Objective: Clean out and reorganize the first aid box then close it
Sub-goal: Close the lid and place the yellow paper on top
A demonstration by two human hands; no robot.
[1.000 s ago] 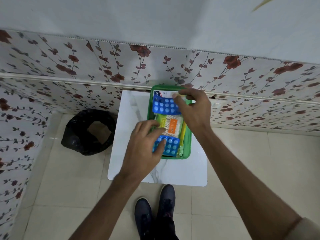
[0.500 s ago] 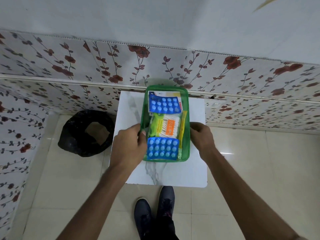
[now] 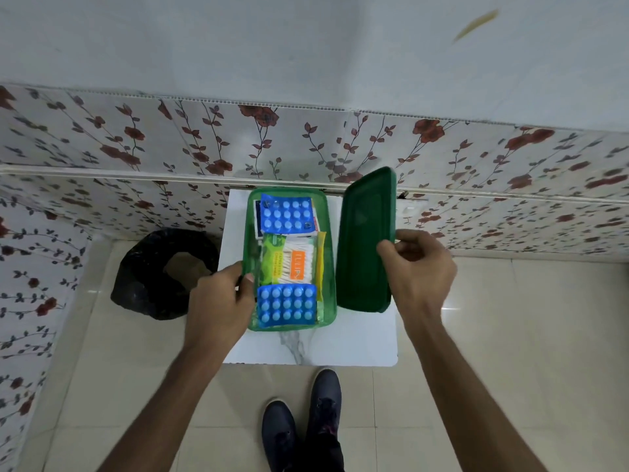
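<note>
The green first aid box (image 3: 329, 267) lies open on a small white table (image 3: 340, 342). Inside it, a blue blister pack (image 3: 287, 216) rests at the far end on a white carton, a packet of cotton buds (image 3: 292, 262) fills the middle, and another blue blister pack (image 3: 286, 304) sits at the near end. My left hand (image 3: 221, 298) grips the box's left wall. My right hand (image 3: 417, 267) holds the dark green lid (image 3: 366, 240) tilted up, just right of the box.
A black bin bag (image 3: 163, 274) stands open on the tiled floor left of the table. The flowered wall panel (image 3: 170, 158) runs right behind the table. My two dark shoes (image 3: 303, 424) are at the table's near edge.
My right hand left the box's right side and now holds up the green lid beside it. The left hand went from the near blister pack to the box's left wall.
</note>
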